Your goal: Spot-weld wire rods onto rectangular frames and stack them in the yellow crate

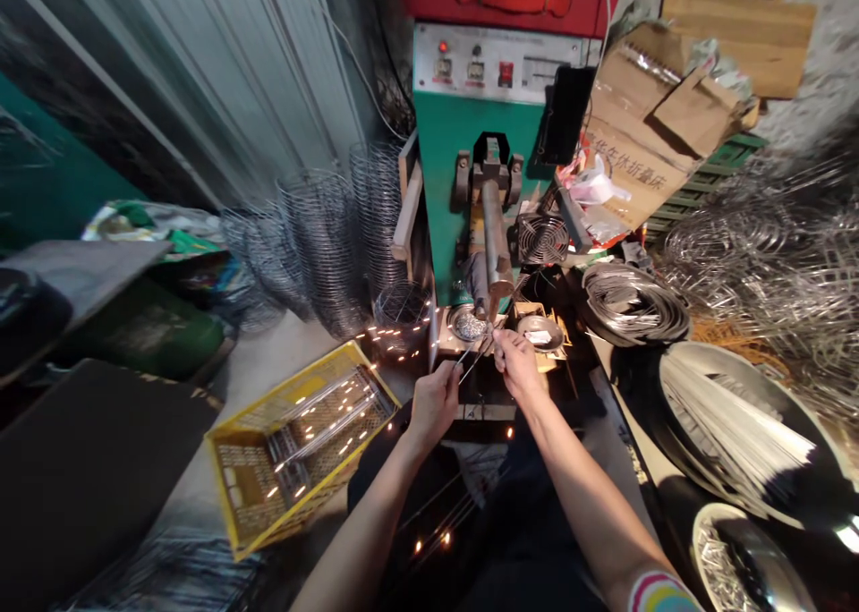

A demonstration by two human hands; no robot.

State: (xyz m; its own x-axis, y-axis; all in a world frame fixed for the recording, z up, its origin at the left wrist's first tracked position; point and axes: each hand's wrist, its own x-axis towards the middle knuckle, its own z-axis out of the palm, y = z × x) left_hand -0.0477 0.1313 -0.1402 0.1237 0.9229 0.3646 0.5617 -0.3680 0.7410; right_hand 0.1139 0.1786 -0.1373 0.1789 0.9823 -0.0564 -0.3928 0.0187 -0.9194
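Note:
My left hand (435,401) is closed on thin metal rods (472,351) that slant up to the tip of the green welding machine (443,174). Just right of them, my right hand (516,361) pinches something small at the rods' upper end, too small to make out. Both hands are below the machine's thick metal arm (495,236). Sparks fly out to the left and downward. A small dish of metal bits (468,324) sits behind the rods, and another dish (540,333) is behind my right hand.
A yellow crate (288,420) with metal rods lies at left. Behind it stand stacks of wire rings (322,245). At right are coiled strips (634,303), a large basin of flat strips (738,415) and a bowl of small parts (718,558). A cardboard box (631,147) leans behind.

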